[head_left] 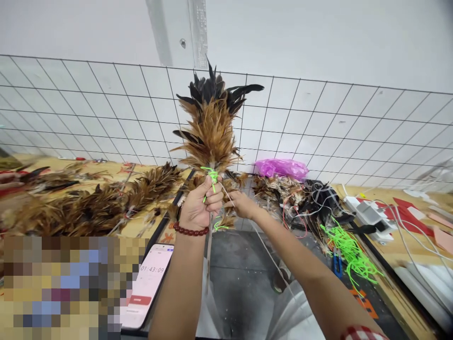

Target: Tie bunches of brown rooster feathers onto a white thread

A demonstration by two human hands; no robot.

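Observation:
My left hand point(200, 203), a beaded bracelet at its wrist, is closed round the stick of a feather duster point(214, 130) held upright in front of me. The duster's feathers are brown, with black ones at the top. Bright green cord point(212, 175) is tied below the feathers, just above my fingers. To the right, my right hand point(241, 205) is closed on a thin pale string point(271, 257) that runs from the duster to my fingers and hangs down towards my lap. The fingertips of my right hand are partly hidden.
Brown feather bundles point(95, 205) cover the left table, near a phone point(146, 285) showing a timer. On the right lie loose feathers point(279, 189), a pink plastic bag point(282, 168), green cords point(348, 250), blue-handled scissors point(337, 262) and power strips point(371, 218). A wire grid point(318, 127) stands behind.

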